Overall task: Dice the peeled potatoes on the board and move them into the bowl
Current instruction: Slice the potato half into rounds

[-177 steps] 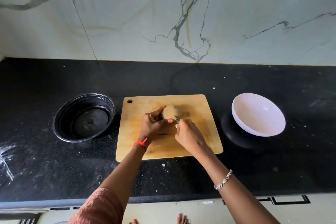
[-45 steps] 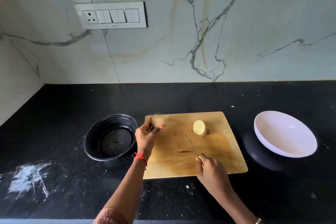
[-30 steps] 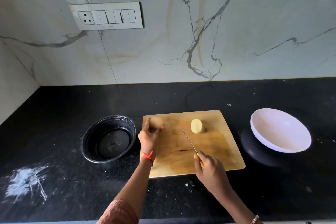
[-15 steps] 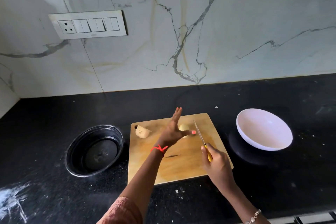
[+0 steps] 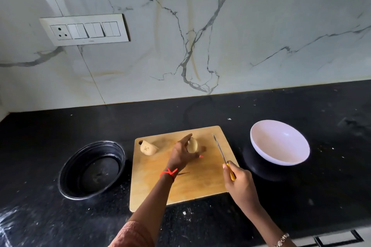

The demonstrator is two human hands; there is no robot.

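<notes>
Black pot (image 5: 80,166) sits left, apart from the work. One potato half (image 5: 148,148) lies loose at the wooden board's (image 5: 196,184) far-left corner. Your left hand (image 5: 181,156) half-curls round the other half (image 5: 193,145); I cannot tell if it grips. Seat it flat, or it may roll under the blade. Your right hand (image 5: 239,183) clasps the knife (image 5: 219,149), which lies close beside those fingers. The white bowl (image 5: 281,158) on the right has no dice yet.

No text, label, brand or number can be read anywhere.

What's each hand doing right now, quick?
Left hand: curled round the potato half on the board.
Right hand: grips the knife by its yellow handle.
</notes>
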